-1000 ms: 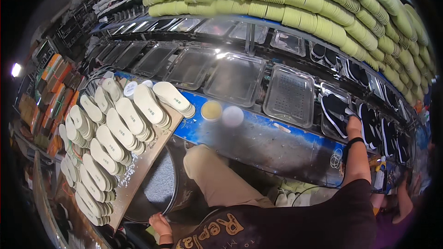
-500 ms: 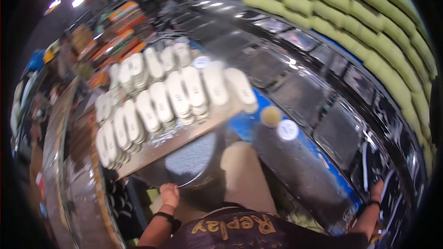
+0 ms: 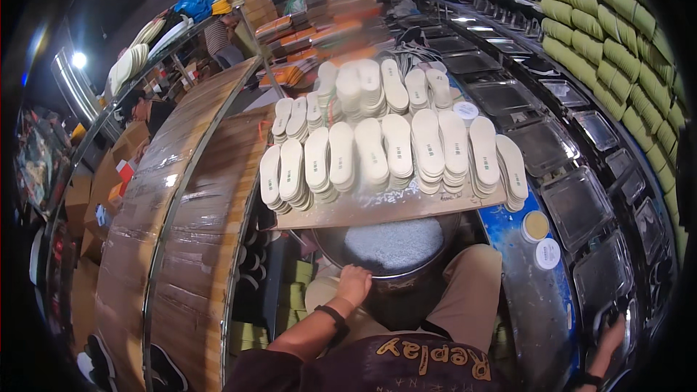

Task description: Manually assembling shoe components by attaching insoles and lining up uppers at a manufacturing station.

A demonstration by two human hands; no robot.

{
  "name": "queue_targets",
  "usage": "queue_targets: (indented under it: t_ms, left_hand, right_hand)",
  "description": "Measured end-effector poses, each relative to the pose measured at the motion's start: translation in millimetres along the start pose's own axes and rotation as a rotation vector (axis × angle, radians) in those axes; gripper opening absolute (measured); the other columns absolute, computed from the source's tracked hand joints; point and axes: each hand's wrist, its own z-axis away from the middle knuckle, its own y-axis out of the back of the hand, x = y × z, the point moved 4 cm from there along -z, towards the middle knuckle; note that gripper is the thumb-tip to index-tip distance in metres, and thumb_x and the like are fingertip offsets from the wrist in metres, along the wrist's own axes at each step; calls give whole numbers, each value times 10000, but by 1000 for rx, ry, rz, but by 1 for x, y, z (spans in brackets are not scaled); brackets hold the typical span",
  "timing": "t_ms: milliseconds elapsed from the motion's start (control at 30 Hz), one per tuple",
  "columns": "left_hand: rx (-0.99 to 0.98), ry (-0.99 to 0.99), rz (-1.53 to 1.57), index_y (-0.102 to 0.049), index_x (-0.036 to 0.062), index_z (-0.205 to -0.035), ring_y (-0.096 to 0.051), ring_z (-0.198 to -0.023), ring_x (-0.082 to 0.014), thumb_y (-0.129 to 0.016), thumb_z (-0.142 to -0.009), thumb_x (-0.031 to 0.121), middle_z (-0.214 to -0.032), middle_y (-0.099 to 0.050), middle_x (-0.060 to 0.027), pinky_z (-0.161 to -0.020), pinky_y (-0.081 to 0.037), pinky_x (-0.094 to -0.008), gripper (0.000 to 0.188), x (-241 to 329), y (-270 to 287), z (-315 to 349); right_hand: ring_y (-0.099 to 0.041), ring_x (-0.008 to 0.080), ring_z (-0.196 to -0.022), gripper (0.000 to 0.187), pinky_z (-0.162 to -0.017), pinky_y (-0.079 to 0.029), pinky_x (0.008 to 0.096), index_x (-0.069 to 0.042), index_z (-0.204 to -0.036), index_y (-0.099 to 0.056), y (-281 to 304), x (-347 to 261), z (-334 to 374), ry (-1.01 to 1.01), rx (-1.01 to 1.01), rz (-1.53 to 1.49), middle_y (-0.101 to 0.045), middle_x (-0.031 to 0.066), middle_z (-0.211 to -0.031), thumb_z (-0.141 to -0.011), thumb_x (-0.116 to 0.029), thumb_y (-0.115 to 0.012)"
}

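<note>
In front of me stands a round basin (image 3: 406, 274) with pale, speckled grey material inside. My left hand (image 3: 353, 285), with a dark band on its wrist, is closed at the basin's near left rim. Far to the right, my right hand (image 3: 612, 335) reaches down and grips a dark shoe (image 3: 605, 313) with a whitish sole edge, beside the metal trays; part of its fingers is hidden. Beyond the basin, a board (image 3: 392, 210) bears two rows of stacked cream insoles (image 3: 398, 147) with small dark print.
A blue bench (image 3: 523, 276) to my right carries an open round tin (image 3: 535, 226) and a white lid (image 3: 547, 253). Metal trays (image 3: 577, 203) line the right side, with green bundles (image 3: 617, 51) stacked behind. Wooden shelving (image 3: 192, 247) stands at left. Orange bundles (image 3: 341, 22) are piled farther back.
My view has swung left and levelled, so the insoles and basin sit farther right. My left hand stays at the basin's rim; my right hand is still low at the right, now with a shoe.
</note>
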Motion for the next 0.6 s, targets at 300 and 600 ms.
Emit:
queue_targets:
  t_ms: [300,600]
  left_hand:
    - [-70,202,462,-675,46,-941,-570,-985,-317,-551,-887,144,-958,-630,-135,-905,-441,-420,167,0,3,-7]
    - [-47,331,1205,-489,61,-1095,-562,-863,-115,-609,-898,68,-1013,-588,-40,-750,-463,-261,231,43,19,-4]
  right_hand:
    - [-530,389,-716,328,-605,-431,434,-35,-724,-503,3,-337,70,820,-64,-480,-515,161,-755,-501,4,-740]
    - [-602,341,-773,191,-659,-472,456,-82,-846,-596,-80,-532,227,1199,-542,-654,-589,147,-813,-752,-207,-705]
